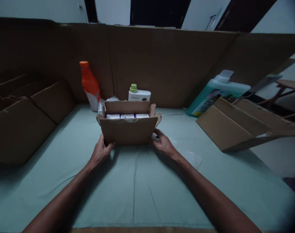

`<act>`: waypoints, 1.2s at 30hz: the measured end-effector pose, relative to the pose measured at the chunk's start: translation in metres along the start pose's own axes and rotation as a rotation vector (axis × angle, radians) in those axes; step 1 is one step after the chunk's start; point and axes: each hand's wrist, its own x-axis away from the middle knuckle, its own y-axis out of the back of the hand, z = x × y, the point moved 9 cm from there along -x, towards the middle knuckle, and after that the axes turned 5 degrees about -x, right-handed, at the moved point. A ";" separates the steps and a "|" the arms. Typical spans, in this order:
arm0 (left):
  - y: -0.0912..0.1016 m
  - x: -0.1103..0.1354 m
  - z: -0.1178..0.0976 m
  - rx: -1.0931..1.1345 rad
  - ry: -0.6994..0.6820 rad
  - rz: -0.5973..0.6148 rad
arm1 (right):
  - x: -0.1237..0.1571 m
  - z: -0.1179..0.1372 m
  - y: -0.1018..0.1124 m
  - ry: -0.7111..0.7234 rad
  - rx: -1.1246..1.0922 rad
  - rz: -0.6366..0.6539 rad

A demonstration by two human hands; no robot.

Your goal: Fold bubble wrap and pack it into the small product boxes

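A small open cardboard box (128,129) stands on the pale green cloth (137,187) in the middle. Three white packs (127,116) lie side by side inside it. My left hand (100,152) grips the box's lower left corner, fingers curled against its side. My right hand (163,142) holds the lower right corner, fingers bent round the edge. Both forearms reach in from the bottom of the view.
Behind the box stand an orange bottle (89,84) and a white bottle with a green cap (139,94). A teal jug (216,92) leans at the right, by a flattened carton (234,129). Cardboard boxes (18,129) lie left; a cardboard wall (162,61) runs behind. Clear plastic film (188,153) lies beside my right hand.
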 end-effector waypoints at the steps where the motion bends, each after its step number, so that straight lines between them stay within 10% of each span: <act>1: -0.004 0.002 0.002 -0.017 0.005 0.023 | 0.000 -0.010 0.008 -0.014 0.047 -0.026; 9: 0.024 0.072 0.036 -0.069 0.106 0.008 | 0.053 -0.061 0.034 -0.058 0.333 -0.063; 15: 0.043 0.092 0.024 -0.128 0.079 -0.010 | 0.116 0.026 -0.009 0.371 0.300 0.064; 22: 0.039 0.077 0.016 -0.049 0.140 -0.055 | 0.099 0.116 -0.066 0.525 0.163 0.167; 28: 0.039 0.053 0.017 0.000 0.102 -0.070 | 0.051 0.021 0.015 0.045 -0.102 -0.193; 36: 0.001 -0.008 -0.015 0.096 0.002 -0.056 | 0.012 -0.002 -0.036 -0.146 -0.329 -0.062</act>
